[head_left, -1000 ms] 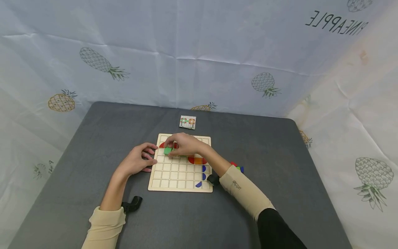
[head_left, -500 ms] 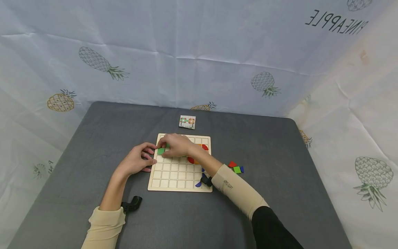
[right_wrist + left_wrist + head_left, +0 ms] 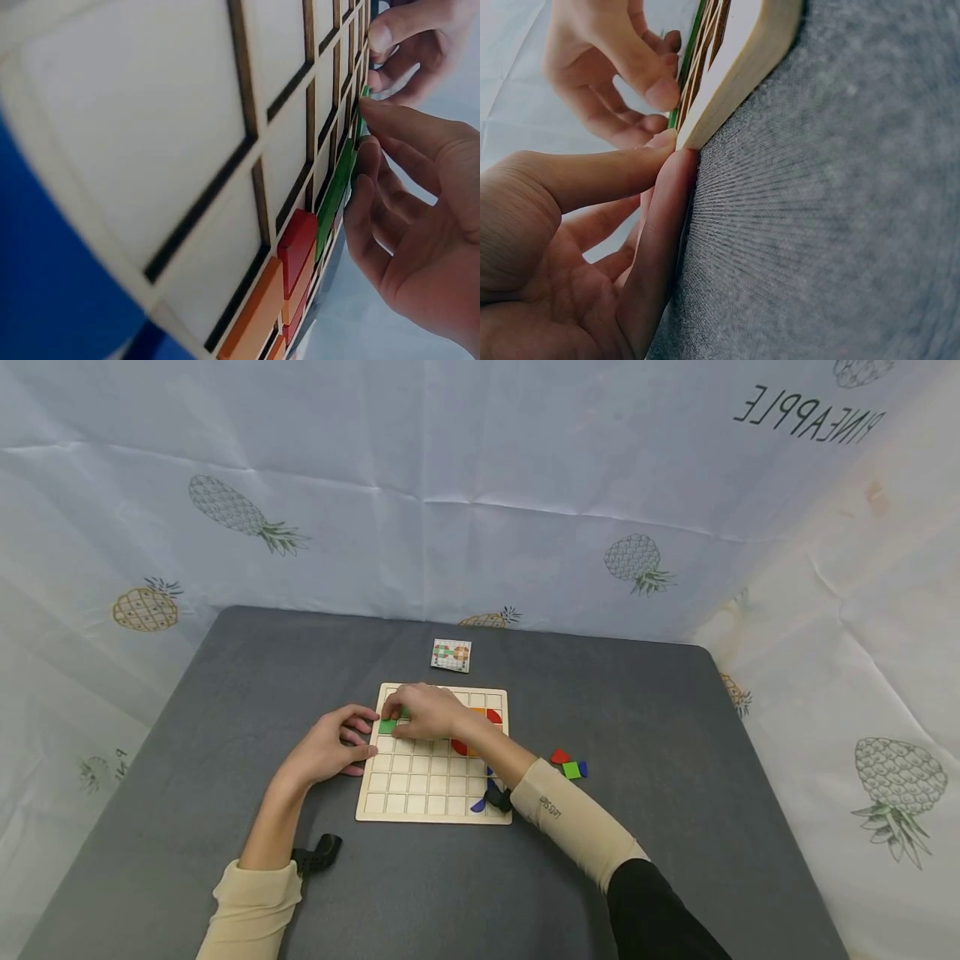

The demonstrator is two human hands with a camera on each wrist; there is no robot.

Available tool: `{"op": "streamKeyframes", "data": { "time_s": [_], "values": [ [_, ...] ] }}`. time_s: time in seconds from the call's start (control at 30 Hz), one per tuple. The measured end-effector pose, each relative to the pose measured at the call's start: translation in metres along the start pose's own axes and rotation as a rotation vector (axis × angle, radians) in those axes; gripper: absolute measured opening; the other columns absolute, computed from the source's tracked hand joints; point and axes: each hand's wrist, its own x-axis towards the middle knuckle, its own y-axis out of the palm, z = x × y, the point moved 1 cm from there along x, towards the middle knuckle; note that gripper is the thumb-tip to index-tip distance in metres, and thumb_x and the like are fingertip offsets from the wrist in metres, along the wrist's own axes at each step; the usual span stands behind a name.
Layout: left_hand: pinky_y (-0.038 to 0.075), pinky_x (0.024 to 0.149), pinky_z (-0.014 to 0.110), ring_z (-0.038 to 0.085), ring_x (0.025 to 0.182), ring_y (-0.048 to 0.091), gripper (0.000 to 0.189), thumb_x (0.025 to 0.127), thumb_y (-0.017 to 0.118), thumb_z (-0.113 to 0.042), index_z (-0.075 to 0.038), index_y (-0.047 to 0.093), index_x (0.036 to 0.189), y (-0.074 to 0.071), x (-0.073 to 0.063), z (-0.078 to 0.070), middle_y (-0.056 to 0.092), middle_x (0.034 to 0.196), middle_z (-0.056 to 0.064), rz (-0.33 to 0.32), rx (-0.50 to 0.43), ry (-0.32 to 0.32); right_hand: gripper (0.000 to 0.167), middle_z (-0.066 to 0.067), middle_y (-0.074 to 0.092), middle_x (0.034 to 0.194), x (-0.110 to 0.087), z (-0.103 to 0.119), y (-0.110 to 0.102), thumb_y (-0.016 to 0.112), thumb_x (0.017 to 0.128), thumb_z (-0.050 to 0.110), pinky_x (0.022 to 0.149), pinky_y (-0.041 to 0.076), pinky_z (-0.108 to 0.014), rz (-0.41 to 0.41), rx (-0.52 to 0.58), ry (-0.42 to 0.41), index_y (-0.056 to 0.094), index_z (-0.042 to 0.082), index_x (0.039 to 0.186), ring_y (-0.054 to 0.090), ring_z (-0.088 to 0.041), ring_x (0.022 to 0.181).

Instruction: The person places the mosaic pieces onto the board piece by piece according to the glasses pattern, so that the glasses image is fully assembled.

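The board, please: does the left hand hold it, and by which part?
The left hand shows no grip on the board; its spread thumb and fingertip touch the left edge.

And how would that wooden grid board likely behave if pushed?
The grid board is likely stiff, its wooden sides running straight. Lying flat on the gray table, it would probably slide rather than roll or tip. It looks thin, so perhaps fairly light.

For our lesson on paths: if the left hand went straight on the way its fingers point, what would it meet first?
Probably the left edge of the wooden grid board, which the left hand seems to touch, though exact contact is hard to judge. Just inside that edge lies a green piece.
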Motion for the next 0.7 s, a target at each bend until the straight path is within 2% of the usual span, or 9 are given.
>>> {"op": "streamKeyframes", "data": {
  "time_s": [0.3, 0.5, 0.57, 0.7],
  "values": [
    [0.068, 0.066, 0.037, 0.028, 0.100, 0.064, 0.057, 0.099, 0.078, -0.005, -0.001, 0.054, 0.150, 0.001, -0.001, 0.000, 0.057, 0.130, 0.024, -0.008, 0.000, 0.009, 0.026, 0.004, 0.076, 0.124, -0.002, 0.000, -0.001, 0.078, 0.102, 0.024, 0.088, 0.060, -0.027, 0.016, 0.003, 0.007, 0.079, 0.019, 0.127, 0.071, -0.012, 0.112],
    [0.068, 0.065, 0.038, 0.027, 0.098, 0.064, 0.057, 0.099, 0.077, -0.004, 0.000, 0.053, 0.151, 0.001, -0.001, 0.002, 0.056, 0.128, 0.025, -0.012, 0.007, 0.015, 0.028, -0.001, 0.074, 0.132, -0.018, -0.007, -0.011, 0.077, 0.102, 0.023, 0.097, 0.061, -0.032, 0.006, 0.068, -0.010, 0.078, 0.016, 0.130, 0.072, -0.017, 0.115],
    [0.068, 0.066, 0.038, 0.027, 0.097, 0.064, 0.057, 0.099, 0.078, -0.004, 0.000, 0.054, 0.150, 0.001, 0.000, 0.001, 0.056, 0.128, 0.025, -0.017, 0.008, 0.012, 0.028, -0.004, 0.074, 0.131, -0.026, -0.011, -0.015, 0.077, 0.102, 0.022, 0.094, 0.060, -0.032, -0.014, 0.101, -0.023, 0.078, 0.013, 0.129, 0.071, -0.019, 0.107],
    [0.068, 0.066, 0.037, 0.026, 0.096, 0.064, 0.056, 0.099, 0.078, -0.004, 0.000, 0.055, 0.149, 0.002, 0.000, 0.000, 0.056, 0.127, 0.025, -0.023, 0.013, 0.006, 0.028, -0.007, 0.073, 0.126, -0.046, -0.022, -0.026, 0.077, 0.102, 0.022, 0.081, 0.057, -0.026, -0.051, 0.148, -0.038, 0.077, 0.010, 0.128, 0.069, -0.016, 0.088]
  ]
}}
